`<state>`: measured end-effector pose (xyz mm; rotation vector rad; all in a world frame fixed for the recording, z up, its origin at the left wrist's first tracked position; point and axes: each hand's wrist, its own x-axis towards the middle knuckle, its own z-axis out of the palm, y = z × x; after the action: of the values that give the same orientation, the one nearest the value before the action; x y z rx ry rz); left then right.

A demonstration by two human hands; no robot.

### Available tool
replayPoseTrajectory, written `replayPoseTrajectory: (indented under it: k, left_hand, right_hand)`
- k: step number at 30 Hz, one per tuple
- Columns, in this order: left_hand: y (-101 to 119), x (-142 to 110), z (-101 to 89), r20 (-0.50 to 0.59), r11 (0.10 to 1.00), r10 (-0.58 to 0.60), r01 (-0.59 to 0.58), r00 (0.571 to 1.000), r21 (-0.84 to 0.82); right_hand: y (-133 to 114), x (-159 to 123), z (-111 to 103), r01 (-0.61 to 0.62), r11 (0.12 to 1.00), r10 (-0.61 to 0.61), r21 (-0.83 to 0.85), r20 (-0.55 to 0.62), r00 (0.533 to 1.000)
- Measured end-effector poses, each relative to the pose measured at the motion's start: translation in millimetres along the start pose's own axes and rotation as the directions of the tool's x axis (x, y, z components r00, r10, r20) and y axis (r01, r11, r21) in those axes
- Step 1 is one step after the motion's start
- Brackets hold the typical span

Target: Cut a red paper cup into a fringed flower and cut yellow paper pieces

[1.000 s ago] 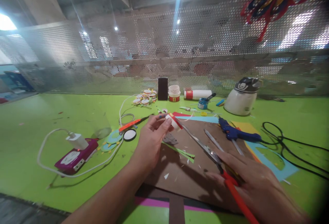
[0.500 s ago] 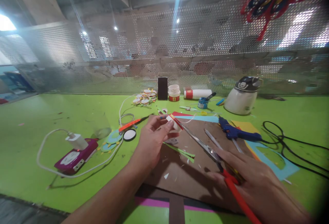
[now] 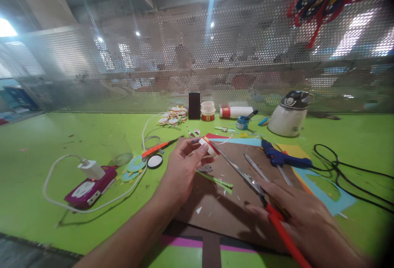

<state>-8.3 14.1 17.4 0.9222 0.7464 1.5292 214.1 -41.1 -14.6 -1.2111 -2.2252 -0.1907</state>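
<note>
My left hand (image 3: 181,169) pinches a small white and red paper piece (image 3: 208,146) above the brown cardboard sheet (image 3: 224,206). My right hand (image 3: 301,218) grips red-handled scissors (image 3: 246,179), whose long blades reach up to the paper piece and touch its edge. Green paper strips (image 3: 217,181) and small white scraps lie on the cardboard below the blades.
On the green table: a blue glue gun (image 3: 281,158) with black cable (image 3: 341,169), blue and orange paper (image 3: 326,190), a white jug (image 3: 289,114), glue bottle (image 3: 235,112), small cup (image 3: 208,111), orange cutter (image 3: 156,149), a magenta power strip (image 3: 89,188) with white charger. Perforated metal screen behind.
The paper piece turned slightly in my left hand against the scissor blades. Both hands stay almost where they were.
</note>
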Motion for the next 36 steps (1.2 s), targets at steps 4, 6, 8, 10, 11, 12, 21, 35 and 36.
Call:
replayPoseTrajectory:
  k: [4, 6, 8, 10, 11, 12, 21, 35, 36]
  left_hand:
    - [-0.8, 0.4, -0.4, 0.0, 1.0, -0.005, 0.005, 1.0, -0.001]
    - [-1.1, 0.6, -0.9, -0.004, 1.0, 0.001, -0.001, 1.0, 0.0]
    - [-1.0, 1.0, -1.4, -0.003, 1.0, 0.005, -0.005, 1.0, 0.008]
    - [-0.8, 1.3, -1.9, -0.006, 1.0, 0.006, -0.006, 1.0, 0.022]
    - [-0.7, 1.5, -2.1, -0.005, 0.999, 0.006, -0.006, 1.0, 0.032]
    - [-0.6, 1.5, -2.3, -0.004, 0.999, 0.006, -0.005, 1.0, 0.045]
    - [-2.9, -0.3, -3.3, 0.018, 0.993, 0.044, -0.046, 0.999, 0.107]
    - [-2.6, -0.6, -3.9, -0.004, 0.993, 0.023, -0.022, 1.0, 0.12]
    - [-2.3, -0.6, -3.7, -0.005, 0.993, 0.021, -0.02, 1.0, 0.12]
  right_hand:
    - [-1.9, 4.0, -3.1, 0.002, 1.0, -0.002, -0.005, -0.022, 1.0]
    - [-2.1, 5.5, -3.7, -0.003, 1.0, 0.003, 0.006, -0.023, 1.0]
    - [-2.1, 6.2, -3.9, -0.017, 0.999, 0.018, 0.027, -0.022, 1.0]
    - [-2.1, 6.3, -3.9, -0.035, 0.998, 0.036, 0.043, -0.019, 0.999]
    - [-2.1, 6.2, -3.9, -0.042, 0.998, 0.043, 0.048, -0.017, 0.999]
    - [-2.1, 6.2, -4.1, -0.046, 0.998, 0.047, 0.05, -0.018, 0.999]
    - [-2.3, 8.5, -6.6, -0.06, 0.995, 0.062, 0.075, -0.025, 0.998]
    - [-4.8, 12.9, -9.9, 0.001, 1.0, 0.0, 0.021, -0.049, 0.999]
    - [-4.9, 12.8, -10.1, -0.002, 1.0, 0.003, 0.028, -0.044, 0.999]
